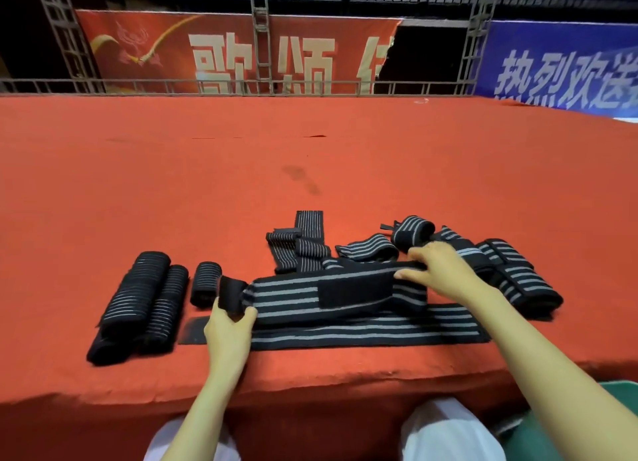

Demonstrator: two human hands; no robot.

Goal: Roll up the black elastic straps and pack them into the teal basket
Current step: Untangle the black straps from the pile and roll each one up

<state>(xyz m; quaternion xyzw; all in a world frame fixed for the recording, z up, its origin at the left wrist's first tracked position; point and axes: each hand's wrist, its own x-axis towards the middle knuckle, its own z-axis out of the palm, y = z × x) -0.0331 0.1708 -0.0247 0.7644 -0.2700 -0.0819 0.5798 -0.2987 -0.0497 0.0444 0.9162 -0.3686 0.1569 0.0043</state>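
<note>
1. The held strap [293, 296] sits over the near part of the red table [310, 156], with its long axis running left to right and its black fastening patch facing up.
2. The left hand [229, 326] pinches the strap's dark left end. The right hand [438, 270] pinches its upper edge near the right end.
3. A flat strap [379, 334] lies just beneath it and parallel to it.
4. Three rolled straps [145, 288] lie to the left, their axes pointing away from the person.
5. Loose straps [366, 250] crowd behind and to the right, touching the held one.
6. What seems to be the teal basket [618, 398] shows below the table edge at lower right, mostly cut off.
</note>
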